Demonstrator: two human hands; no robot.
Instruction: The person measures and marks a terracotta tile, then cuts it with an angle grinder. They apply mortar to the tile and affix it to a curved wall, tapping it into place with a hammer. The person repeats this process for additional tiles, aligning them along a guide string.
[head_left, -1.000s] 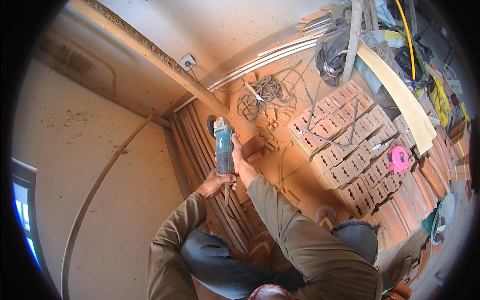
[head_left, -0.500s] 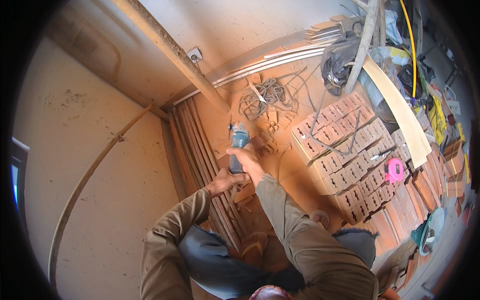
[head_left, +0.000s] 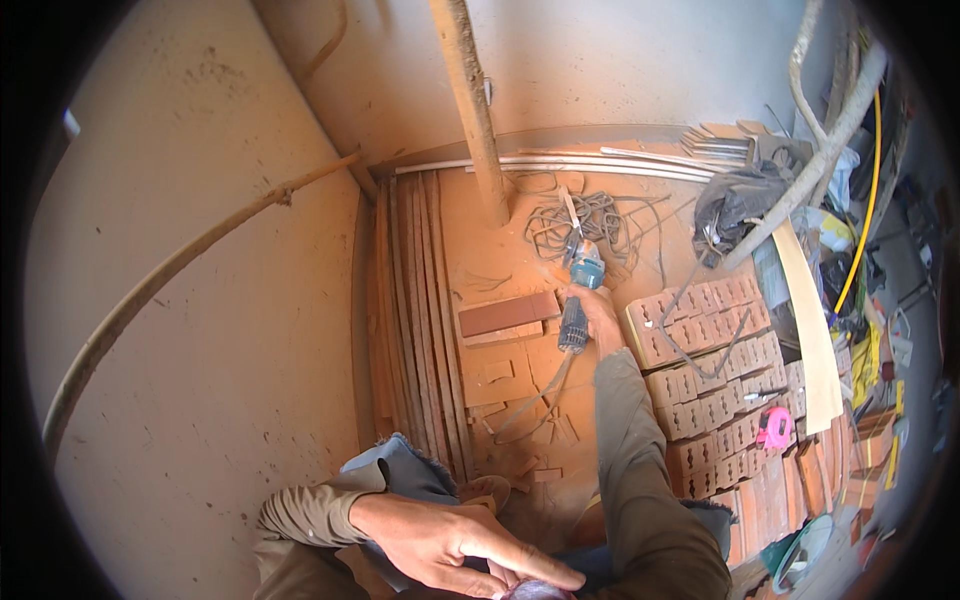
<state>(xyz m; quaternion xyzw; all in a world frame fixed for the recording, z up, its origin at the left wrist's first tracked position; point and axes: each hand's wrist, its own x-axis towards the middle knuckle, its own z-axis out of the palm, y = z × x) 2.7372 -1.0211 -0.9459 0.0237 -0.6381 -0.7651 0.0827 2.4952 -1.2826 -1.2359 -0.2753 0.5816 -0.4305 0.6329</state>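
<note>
1. The angle grinder (head_left: pixel 573 326) is just above or on the dusty floor (head_left: pixel 480 277), between a dark red slab (head_left: pixel 508 314) and the stacked bricks (head_left: pixel 710 365); whether it touches the floor, I cannot tell.
2. Its long axis runs away from the person, leaning slightly right: head and disc (head_left: pixel 572 245) at the far end, tail nearer, with the power cord (head_left: pixel 560 374) trailing back toward the person. The disc is seen nearly edge-on.
3. The right hand (head_left: pixel 600 316) grasps the grinder's body from the right side.
4. The left hand (head_left: pixel 440 543) is well apart from it, near the lower edge, index finger extended; whether it pinches anything, I cannot tell.
5. The step in hand looks like one-handed handling of the grinder. The next move calls for a firm wrist, with disc and cord kept apart.
</note>
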